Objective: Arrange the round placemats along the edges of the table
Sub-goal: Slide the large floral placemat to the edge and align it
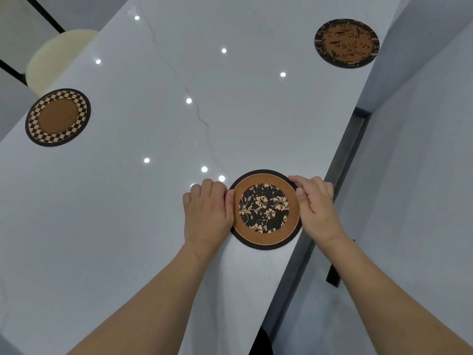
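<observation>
A round placemat with a black floral centre and brown ring (265,210) lies near the right edge of the glossy white table (158,129). My left hand (207,211) grips its left rim, thumb on top. My right hand (316,203) holds its right rim, fingers curled over the far edge. A checkered-border placemat (58,117) lies flat at the left edge. A brown placemat with dark branch print (346,42) lies at the far right edge.
A cream round stool seat (58,56) stands beyond the table's left edge, beside black frame bars. A dark strip (343,180) runs along the table's right side against a grey wall. Ceiling lights reflect on the tabletop.
</observation>
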Demonstrator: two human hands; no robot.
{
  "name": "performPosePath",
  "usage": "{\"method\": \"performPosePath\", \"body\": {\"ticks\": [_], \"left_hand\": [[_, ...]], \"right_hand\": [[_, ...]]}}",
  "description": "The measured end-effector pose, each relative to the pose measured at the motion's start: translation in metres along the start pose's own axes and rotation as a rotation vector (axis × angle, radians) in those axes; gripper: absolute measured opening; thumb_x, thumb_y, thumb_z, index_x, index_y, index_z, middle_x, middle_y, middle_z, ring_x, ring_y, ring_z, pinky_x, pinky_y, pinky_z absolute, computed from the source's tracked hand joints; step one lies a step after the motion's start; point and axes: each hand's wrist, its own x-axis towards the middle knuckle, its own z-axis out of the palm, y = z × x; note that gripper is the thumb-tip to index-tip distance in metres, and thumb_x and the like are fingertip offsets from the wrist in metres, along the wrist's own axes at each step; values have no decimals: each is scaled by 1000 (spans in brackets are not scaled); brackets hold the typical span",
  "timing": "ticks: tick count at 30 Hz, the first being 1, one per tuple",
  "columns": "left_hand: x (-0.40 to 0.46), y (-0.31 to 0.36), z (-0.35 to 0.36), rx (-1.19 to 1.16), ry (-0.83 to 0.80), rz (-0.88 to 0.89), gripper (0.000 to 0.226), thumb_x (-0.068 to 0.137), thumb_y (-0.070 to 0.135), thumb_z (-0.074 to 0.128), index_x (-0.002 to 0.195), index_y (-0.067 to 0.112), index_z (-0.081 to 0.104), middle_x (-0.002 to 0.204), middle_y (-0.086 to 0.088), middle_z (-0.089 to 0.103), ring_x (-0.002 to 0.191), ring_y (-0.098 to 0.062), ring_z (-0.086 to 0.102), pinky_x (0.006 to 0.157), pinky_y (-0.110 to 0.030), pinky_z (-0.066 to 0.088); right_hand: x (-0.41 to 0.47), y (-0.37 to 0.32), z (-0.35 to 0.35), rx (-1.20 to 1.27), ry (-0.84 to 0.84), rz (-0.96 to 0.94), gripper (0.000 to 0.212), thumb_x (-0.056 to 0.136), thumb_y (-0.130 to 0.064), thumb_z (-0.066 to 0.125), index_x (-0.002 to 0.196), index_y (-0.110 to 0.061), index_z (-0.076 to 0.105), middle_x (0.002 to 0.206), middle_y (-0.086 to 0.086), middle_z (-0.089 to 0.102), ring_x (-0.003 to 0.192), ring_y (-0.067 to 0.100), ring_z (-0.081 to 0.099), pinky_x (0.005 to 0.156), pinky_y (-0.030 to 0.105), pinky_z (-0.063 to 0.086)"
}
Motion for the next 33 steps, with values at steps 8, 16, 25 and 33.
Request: {"method": "performPosePath", "body": {"ticks": [8,16,25,33], "left_hand": [[-1,0,0,-15,-5,6,31,99,37,32,84,17,50,85,-3,49,78,-26,42,72,-40,34],[-1,1,0,-29,22,9,32,98,40,31,86,19,52,83,-1,47,78,-25,41,72,-38,32],[-2,0,1,-39,24,8,28,98,41,35,87,21,52,83,1,45,81,-25,41,73,-38,32],[-2,-1,1,-35,22,14,26,99,41,35,87,23,50,83,2,43,80,-24,39,73,-37,32]], "right_hand": [[11,-5,-18,-84,-141,15,29,98,-20,46,125,-20,56,99,-7,51,109,11,39,93,29,36],[11,-3,-20,-119,-141,-10,28,97,-18,45,123,-19,56,102,-9,51,108,10,40,91,27,36],[13,-4,-22,-157,-200,-24,25,97,-19,47,121,-19,52,105,-10,49,112,10,39,93,28,37],[13,-4,-22,-158,-206,-23,21,98,-19,45,118,-21,52,90,-14,47,105,12,44,88,32,45]]}}
